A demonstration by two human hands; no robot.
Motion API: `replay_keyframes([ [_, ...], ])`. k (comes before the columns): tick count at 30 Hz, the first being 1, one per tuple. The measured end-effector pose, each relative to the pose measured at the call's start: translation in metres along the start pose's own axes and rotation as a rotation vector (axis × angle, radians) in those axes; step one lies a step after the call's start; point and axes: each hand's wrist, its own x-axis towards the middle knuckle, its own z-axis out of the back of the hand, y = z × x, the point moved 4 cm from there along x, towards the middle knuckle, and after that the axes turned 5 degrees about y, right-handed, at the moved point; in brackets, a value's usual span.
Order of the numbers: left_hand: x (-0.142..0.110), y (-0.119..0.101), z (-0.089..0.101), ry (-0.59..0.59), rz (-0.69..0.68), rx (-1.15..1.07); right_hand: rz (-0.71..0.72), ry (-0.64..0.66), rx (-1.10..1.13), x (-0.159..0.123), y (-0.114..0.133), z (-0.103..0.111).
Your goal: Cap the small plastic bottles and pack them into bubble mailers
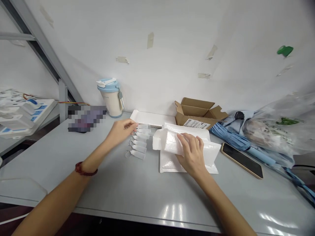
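Several small translucent squeeze bottles (138,148) with looped caps lie in a row on the grey table. At the far end of that row my left hand (121,130) pinches the cap end of one bottle (144,126) between thumb and fingers. To the right of the row lies a stack of white bubble mailers (169,163). My right hand (193,154) is closed on the top bubble mailer (172,141), which bulges, its open flap facing left toward the bottles. The contents of that mailer are hidden.
Behind the mailers sit an open cardboard box (197,113) and a flat white box (152,118). A tumbler (112,100) stands at the back left near a pixelated item (87,118). On the right are a phone (242,160), a blue umbrella (236,139) and a plastic bag (278,127).
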Motion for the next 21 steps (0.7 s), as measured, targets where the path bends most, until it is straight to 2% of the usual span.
replay_keyframes([
  [2, 0.008, 0.010, 0.013, -0.017, -0.015, 0.122, -0.024, 0.011, 0.012, 0.000, -0.003, -0.001],
  [4, 0.012, 0.018, 0.016, 0.043, -0.039, 0.181, -0.036, 0.028, 0.030, 0.000, -0.004, -0.003],
  [7, 0.012, 0.025, 0.014, 0.117, -0.051, 0.209, -0.036, 0.046, 0.053, 0.000, -0.003, -0.004],
  [17, 0.012, 0.042, 0.005, 0.245, 0.031, 0.200, -0.028, 0.064, 0.075, 0.000, -0.001, -0.004],
  [21, 0.013, 0.042, 0.001, 0.281, 0.018, 0.169, -0.034, 0.062, 0.090, 0.000, -0.002, -0.004],
])
